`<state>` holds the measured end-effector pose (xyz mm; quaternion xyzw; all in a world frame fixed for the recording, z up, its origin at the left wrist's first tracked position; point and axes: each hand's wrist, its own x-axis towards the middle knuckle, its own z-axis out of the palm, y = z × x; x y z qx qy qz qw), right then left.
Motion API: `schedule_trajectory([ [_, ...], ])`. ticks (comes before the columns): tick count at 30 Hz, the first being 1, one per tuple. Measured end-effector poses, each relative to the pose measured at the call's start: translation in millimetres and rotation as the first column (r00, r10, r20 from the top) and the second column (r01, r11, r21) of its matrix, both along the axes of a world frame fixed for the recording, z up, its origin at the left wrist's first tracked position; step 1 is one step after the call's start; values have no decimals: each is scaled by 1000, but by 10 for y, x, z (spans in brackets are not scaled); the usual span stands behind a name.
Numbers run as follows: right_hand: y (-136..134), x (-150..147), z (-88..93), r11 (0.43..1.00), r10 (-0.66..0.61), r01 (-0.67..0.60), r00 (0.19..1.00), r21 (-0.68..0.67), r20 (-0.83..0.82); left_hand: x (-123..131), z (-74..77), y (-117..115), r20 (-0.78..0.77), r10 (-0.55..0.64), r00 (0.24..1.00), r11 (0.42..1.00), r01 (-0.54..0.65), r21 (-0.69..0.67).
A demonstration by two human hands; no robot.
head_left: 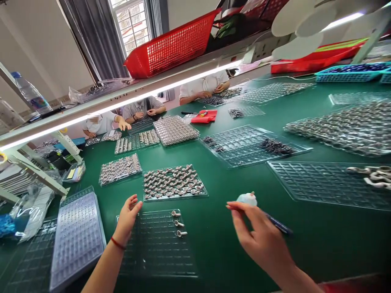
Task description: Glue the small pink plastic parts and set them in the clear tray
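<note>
My left hand (126,223), with a red cord at the wrist, is over the left edge of a clear compartment tray (155,254). Its thumb stands apart from its loosely bent fingers, and nothing shows in it. Three small white earpiece-like parts (177,223) with thin wires sit along that tray's right side. To the right, my right hand (262,234) has thumb and fingertips pinched together; whatever may be between them is too small to make out. Just behind its fingers is a rounded pale-blue and white thing (248,198) with a tan tip. A dark pen-like stick (279,224) lies beside the knuckles.
Filled trays (174,182) of similar parts lie ahead on the green table (226,179). Stacked empty trays (77,240) stand at left. Trays with dark parts (244,142) lie farther right. A lit shelf (122,99) crosses above; co-workers (142,110) sit opposite.
</note>
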<state>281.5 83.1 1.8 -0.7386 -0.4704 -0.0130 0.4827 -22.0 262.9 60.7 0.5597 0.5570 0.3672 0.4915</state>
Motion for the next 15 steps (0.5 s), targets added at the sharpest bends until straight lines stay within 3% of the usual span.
schedule_trajectory([
  [3,588,-105,-85,998,-3,-6,987,-56,-158,205,-30,281,16,45,999,995,-43,-92],
  [7,1231,88,-171,977,-94,28,945,-210,-312,407,-15,506,12,102,995,982,-99,-164],
  [10,1440,193,-185,953,-138,23,920,-301,-368,483,-2,556,28,129,991,974,-122,-191],
  [15,1556,201,-227,938,-148,-5,898,-346,-414,583,2,554,60,135,989,966,-118,-230],
])
